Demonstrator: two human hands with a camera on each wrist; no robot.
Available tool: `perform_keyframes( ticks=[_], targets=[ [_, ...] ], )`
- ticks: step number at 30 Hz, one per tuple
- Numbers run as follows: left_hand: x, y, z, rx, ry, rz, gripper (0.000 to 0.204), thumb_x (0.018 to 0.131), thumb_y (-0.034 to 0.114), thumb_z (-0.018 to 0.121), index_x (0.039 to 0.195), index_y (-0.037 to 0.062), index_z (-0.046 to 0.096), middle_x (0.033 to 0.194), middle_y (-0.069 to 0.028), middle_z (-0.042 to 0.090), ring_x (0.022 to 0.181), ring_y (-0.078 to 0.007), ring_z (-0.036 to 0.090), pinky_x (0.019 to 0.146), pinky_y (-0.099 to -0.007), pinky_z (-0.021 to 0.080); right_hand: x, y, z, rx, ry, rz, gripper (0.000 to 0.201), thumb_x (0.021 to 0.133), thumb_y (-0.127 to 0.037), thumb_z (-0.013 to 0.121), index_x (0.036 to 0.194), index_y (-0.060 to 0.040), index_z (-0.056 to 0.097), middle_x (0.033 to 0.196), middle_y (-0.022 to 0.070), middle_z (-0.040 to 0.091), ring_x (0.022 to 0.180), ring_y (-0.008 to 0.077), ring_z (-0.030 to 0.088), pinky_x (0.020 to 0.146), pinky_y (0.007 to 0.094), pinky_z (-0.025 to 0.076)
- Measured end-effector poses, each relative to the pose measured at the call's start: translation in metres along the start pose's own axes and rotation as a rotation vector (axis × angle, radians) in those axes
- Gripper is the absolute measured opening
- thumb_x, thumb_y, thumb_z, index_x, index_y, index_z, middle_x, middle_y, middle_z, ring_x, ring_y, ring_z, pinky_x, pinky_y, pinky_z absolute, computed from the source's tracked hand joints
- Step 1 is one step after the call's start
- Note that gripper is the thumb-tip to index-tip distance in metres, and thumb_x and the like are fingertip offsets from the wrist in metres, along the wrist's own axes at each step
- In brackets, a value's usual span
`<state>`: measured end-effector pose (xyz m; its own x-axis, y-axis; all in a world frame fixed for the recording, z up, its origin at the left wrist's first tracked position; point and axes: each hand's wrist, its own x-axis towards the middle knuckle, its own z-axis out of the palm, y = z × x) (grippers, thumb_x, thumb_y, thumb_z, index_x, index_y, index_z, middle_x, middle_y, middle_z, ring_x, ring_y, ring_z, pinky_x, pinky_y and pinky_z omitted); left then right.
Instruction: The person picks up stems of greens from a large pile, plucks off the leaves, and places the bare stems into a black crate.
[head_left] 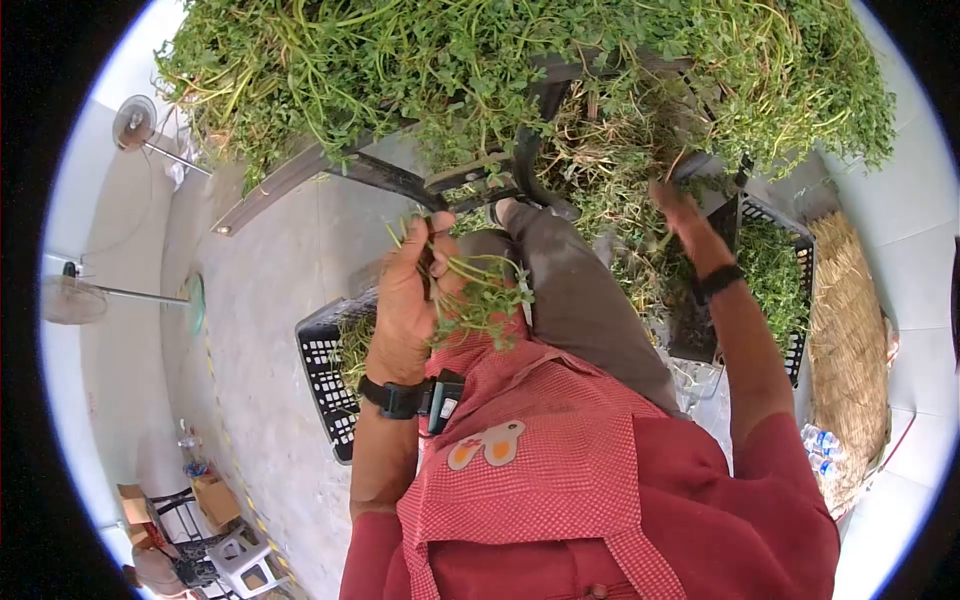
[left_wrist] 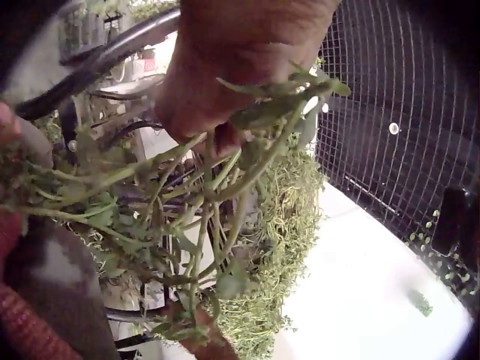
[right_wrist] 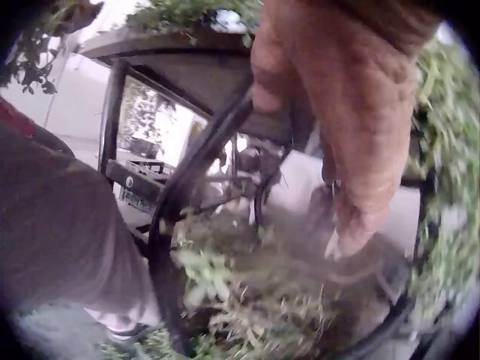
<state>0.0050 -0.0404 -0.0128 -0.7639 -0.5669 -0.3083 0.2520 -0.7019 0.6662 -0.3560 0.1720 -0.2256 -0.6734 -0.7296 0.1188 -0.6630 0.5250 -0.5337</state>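
Note:
In the head view my left hand grips a small bunch of leafy green stems, held over the lap at the left. The stems hang out past the fingers and cross below the hand in the left wrist view. My right hand reaches down at the right, above a heap of tangled stems and dry trimmings. In the right wrist view its fingers point downward and lie fairly straight, the thumb apart from them. The heap below is blurred.
A dark-framed table piled with greens stands in front. Black crates flank the legs, the right one holding greens. A straw mat roll and water bottles are at right, standing fans at left.

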Motion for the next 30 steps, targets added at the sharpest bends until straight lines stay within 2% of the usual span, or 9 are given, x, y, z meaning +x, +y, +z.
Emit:
perform_keyframes(
  ticks=[1, 2, 4, 8, 21, 23, 27, 29, 30],
  targets=[
    [-0.001, -0.001, -0.004, -0.061, -0.085, -0.034, 0.029, 0.092, 0.03, 0.05, 0.099, 0.0026, 0.057, 0.068, -0.001, 0.05, 0.051, -0.0073, 0.039, 0.037, -0.0183, 0.034, 0.016, -0.059, -0.045, 0.471, 0.067, 0.36, 0.059, 0.077, -0.022, 0.07, 0.128, -0.0044, 0.047, 0.11, 0.0173, 0.059, 0.104, 0.0265, 0.056, 0.085, 0.0353, 0.045],
    [0.0, -0.002, -0.004, -0.059, -0.087, -0.026, 0.029, 0.092, 0.03, 0.05, 0.099, 0.0026, 0.057, 0.068, -0.001, 0.05, 0.051, -0.0073, 0.039, 0.037, -0.0183, 0.034, 0.022, -0.091, -0.065, 0.474, 0.069, 0.353, 0.059, 0.077, -0.022, 0.07, 0.128, -0.0044, 0.047, 0.11, 0.0173, 0.059, 0.104, 0.0265, 0.056, 0.085, 0.0353, 0.045],
    [0.003, -0.006, -0.002, 0.013, 0.006, -0.011, 0.029, 0.092, 0.03, 0.05, 0.098, 0.0027, 0.057, 0.07, -0.0016, 0.052, 0.051, -0.0074, 0.039, 0.037, -0.0184, 0.033, 0.02, -0.143, -0.092, 0.479, 0.164, -0.092, 0.04, 0.081, -0.022, 0.067, 0.115, -0.0028, 0.058, 0.102, 0.0138, 0.063, 0.094, 0.0227, 0.06, 0.077, 0.033, 0.048],
    [0.005, -0.012, 0.006, 0.0, -0.004, 0.049, 0.029, 0.093, 0.031, 0.049, 0.095, 0.0038, 0.057, 0.072, -0.0022, 0.054, 0.053, -0.0078, 0.043, 0.038, -0.0192, 0.032, -0.052, -0.265, -0.123, 0.762, -0.272, -0.158, 0.024, 0.083, -0.023, 0.063, 0.097, -0.0033, 0.066, 0.077, 0.0057, 0.066, 0.066, 0.0112, 0.06, 0.061, 0.0258, 0.048],
    [-0.002, -0.034, 0.017, 0.054, 0.078, 0.097, 0.035, 0.093, 0.037, 0.047, 0.092, 0.0037, 0.058, 0.08, -0.0071, 0.059, 0.065, -0.0118, 0.049, 0.046, -0.0214, 0.036, -0.087, -0.293, -0.068, 0.666, -0.288, -0.272, 0.022, 0.08, -0.018, 0.067, 0.089, 0.0025, 0.064, 0.059, 0.0074, 0.055, 0.054, 0.0065, 0.046, 0.048, 0.0243, 0.039],
    [-0.004, -0.034, 0.018, 0.065, 0.037, 0.107, 0.034, 0.094, 0.037, 0.045, 0.085, 0.0061, 0.055, 0.077, -0.0061, 0.057, 0.062, -0.011, 0.046, 0.044, -0.0214, 0.033, -0.086, -0.291, -0.067, 0.588, -0.222, -0.251, 0.021, 0.077, -0.019, 0.065, 0.084, 0.0015, 0.065, 0.059, 0.0161, 0.056, 0.05, 0.0192, 0.056, 0.049, 0.0321, 0.042],
    [-0.005, -0.036, 0.028, 0.019, 0.044, 0.039, 0.035, 0.096, 0.038, 0.04, 0.076, 0.0099, 0.047, 0.069, -0.0038, 0.051, 0.053, -0.01, 0.039, 0.041, -0.0221, 0.029, -0.085, -0.286, -0.063, 0.575, -0.16, -0.096, 0.018, 0.08, -0.016, 0.062, 0.083, 0.0009, 0.065, 0.064, 0.0142, 0.06, 0.052, 0.0167, 0.057, 0.048, 0.0304, 0.044],
    [-0.004, -0.032, 0.031, -0.017, 0.06, -0.03, 0.034, 0.097, 0.036, 0.036, 0.074, 0.012, 0.042, 0.064, -0.0022, 0.044, 0.046, -0.0099, 0.03, 0.037, -0.0231, 0.026, -0.085, -0.28, -0.063, 1.532, -0.382, 0.321, 0.017, 0.084, -0.016, 0.059, 0.088, -0.0005, 0.065, 0.071, 0.0102, 0.064, 0.055, 0.0155, 0.059, 0.048, 0.029, 0.047],
    [-0.006, -0.033, 0.025, -0.018, 0.069, -0.035, 0.034, 0.097, 0.036, 0.036, 0.074, 0.012, 0.042, 0.064, -0.0022, 0.044, 0.046, -0.0099, 0.03, 0.037, -0.0231, 0.026, -0.087, -0.272, -0.067, 1.534, -0.388, 0.331, 0.017, 0.084, -0.016, 0.059, 0.088, -0.0005, 0.065, 0.071, 0.0102, 0.064, 0.055, 0.0155, 0.059, 0.048, 0.029, 0.047]
  ],
)
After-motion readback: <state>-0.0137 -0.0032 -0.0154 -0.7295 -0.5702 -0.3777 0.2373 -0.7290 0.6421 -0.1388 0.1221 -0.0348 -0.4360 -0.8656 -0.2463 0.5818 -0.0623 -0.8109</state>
